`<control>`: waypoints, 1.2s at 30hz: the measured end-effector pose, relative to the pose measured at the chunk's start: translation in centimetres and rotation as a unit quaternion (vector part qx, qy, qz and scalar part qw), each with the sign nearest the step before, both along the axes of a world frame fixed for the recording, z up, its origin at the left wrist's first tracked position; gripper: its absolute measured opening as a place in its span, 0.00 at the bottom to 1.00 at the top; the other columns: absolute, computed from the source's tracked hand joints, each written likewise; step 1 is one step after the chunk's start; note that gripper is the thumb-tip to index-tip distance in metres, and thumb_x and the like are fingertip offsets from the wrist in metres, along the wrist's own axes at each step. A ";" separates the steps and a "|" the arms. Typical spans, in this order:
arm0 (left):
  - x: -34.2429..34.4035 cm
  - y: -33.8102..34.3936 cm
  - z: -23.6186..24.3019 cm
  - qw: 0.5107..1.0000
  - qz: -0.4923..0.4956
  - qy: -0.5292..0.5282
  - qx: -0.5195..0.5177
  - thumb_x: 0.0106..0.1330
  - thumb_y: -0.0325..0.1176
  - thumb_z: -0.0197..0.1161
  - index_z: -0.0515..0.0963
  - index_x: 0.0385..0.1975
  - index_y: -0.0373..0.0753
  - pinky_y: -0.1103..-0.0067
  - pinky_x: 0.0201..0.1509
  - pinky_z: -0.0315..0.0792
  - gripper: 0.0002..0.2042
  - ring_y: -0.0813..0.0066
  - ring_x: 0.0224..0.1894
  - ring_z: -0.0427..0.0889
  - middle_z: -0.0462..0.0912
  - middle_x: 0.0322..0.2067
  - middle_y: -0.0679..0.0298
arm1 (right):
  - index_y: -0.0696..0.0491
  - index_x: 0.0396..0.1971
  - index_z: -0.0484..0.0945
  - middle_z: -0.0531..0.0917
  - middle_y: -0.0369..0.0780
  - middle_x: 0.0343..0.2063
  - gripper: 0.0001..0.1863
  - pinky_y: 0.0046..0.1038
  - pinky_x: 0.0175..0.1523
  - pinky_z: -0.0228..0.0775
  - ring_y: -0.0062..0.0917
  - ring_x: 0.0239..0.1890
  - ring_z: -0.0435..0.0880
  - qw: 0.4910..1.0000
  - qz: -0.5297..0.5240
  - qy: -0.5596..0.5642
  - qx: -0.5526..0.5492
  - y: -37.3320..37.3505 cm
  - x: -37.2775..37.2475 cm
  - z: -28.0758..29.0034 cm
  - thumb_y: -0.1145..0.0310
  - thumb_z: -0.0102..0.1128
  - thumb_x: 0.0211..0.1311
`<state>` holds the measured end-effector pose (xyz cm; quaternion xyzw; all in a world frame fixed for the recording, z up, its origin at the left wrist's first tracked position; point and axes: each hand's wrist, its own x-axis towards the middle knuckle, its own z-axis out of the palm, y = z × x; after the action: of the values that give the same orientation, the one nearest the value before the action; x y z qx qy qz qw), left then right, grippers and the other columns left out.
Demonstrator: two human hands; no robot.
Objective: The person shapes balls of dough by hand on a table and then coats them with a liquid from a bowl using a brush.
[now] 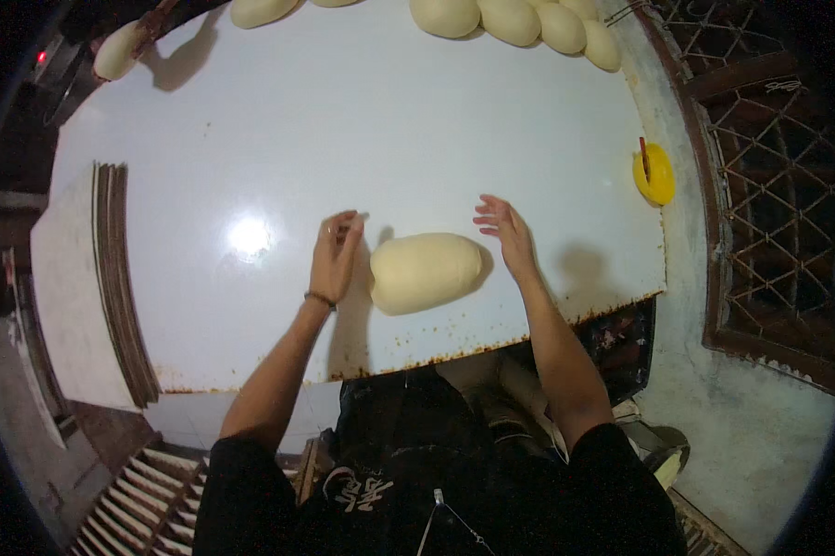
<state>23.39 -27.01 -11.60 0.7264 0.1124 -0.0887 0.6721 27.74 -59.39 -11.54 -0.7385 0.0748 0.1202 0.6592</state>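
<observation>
A thick, smooth roll of pale dough (426,272) lies crosswise on the white tabletop (343,120), close to its front edge. Just off the roll's left end is my left hand (336,252), raised with its fingers loosely bent and nothing in them. My right hand (508,233) hovers past the right end of the roll, its fingers spread and empty. Neither hand touches the dough. A dark band circles my left wrist.
Several rounded dough pieces (509,20) line the far edge, and another person's hand rests near one dough piece (117,52) at far left. Stacked boards (84,287) stand at the left. A yellow bowl (656,176) sits at the right edge, by a window grille (778,157).
</observation>
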 end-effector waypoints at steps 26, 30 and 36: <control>-2.5 -5.3 -2.3 0.979 0.071 -0.012 -0.192 0.82 0.48 0.33 0.71 0.66 0.30 0.67 0.73 0.63 0.29 0.58 0.68 0.72 0.75 0.64 0.50 | 0.61 0.67 0.71 0.74 0.44 0.67 0.38 0.32 0.76 0.55 0.30 0.69 0.71 0.877 0.160 0.247 0.380 10.5 1.4 -0.8 0.41 0.37 0.79; -13.2 -3.6 0.3 0.990 -0.025 -0.111 0.081 0.82 0.42 0.33 0.70 0.66 0.29 0.66 0.76 0.58 0.27 0.54 0.71 0.68 0.74 0.66 0.47 | 0.60 0.54 0.83 0.84 0.42 0.56 0.24 0.32 0.71 0.61 0.29 0.61 0.77 0.954 0.176 0.159 0.184 9.0 -9.2 -0.3 0.57 0.47 0.79; -12.3 -3.1 1.7 0.995 -0.026 -0.057 0.075 0.83 0.49 0.38 0.67 0.69 0.30 0.69 0.75 0.61 0.29 0.60 0.71 0.69 0.72 0.67 0.51 | 0.52 0.62 0.79 0.82 0.43 0.59 0.24 0.36 0.72 0.60 0.31 0.65 0.74 0.957 0.227 -0.029 -0.179 5.2 -7.6 1.2 0.53 0.44 0.79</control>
<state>11.04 -30.13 -9.85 0.7814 0.0615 -0.0558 0.6184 20.17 -54.23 -10.30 -0.8452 -0.0933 0.2300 0.4734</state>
